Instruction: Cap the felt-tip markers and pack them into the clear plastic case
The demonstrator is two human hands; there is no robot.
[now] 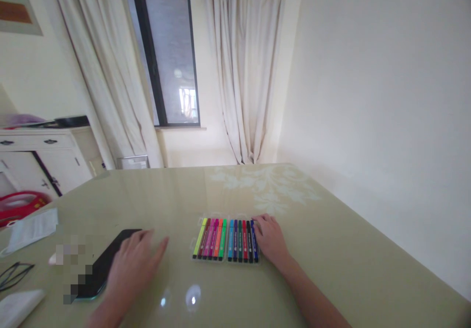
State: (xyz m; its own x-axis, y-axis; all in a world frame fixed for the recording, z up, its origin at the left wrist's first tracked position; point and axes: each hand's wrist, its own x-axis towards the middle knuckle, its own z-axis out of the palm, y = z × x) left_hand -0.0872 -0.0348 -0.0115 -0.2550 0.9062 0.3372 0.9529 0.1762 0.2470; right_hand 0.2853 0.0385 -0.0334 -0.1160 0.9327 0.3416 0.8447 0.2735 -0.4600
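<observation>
An opened clear plastic marker case (225,261) lies flat on the table, with several coloured markers (212,239) lined up in its two halves. The left half has yellow, brown, pink, orange and green ones; the right half runs from light blue to dark blue. My right hand (270,239) grips the case's right edge beside the dark blue marker (254,242), fingers curled over the rim. To the left, my left hand (133,264) is slightly blurred and holds nothing, its thumb spread away from the fingers. It is over the right side of a black phone (106,264), partly hiding it.
On the left of the glossy table (176,195) are a face mask (33,227), dark-framed glasses (14,274) and a white object (20,308). A red item (25,203) and a white cabinet (69,151) stand beyond. A wall (386,122) runs along the right.
</observation>
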